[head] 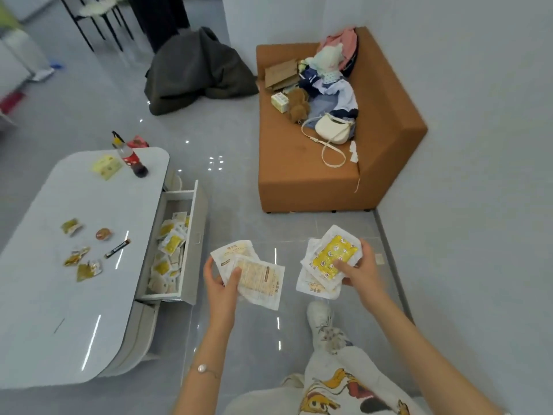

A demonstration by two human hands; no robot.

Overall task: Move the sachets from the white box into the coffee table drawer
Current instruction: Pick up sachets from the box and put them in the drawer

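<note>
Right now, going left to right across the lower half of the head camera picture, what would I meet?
Coffee table, open drawer, left hand, white sachets it holds, yellow-topped stack of sachets, right hand holding that stack.

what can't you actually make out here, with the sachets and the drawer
All in the head view:
- Print on the sachets in the left hand: blurred.
- Count of the stack in the right hand: top yellow sachet covers the rest.
- Inner part of the drawer: hidden under the coffee table top.
- The pile inside it: overlapping, uncountable.
</note>
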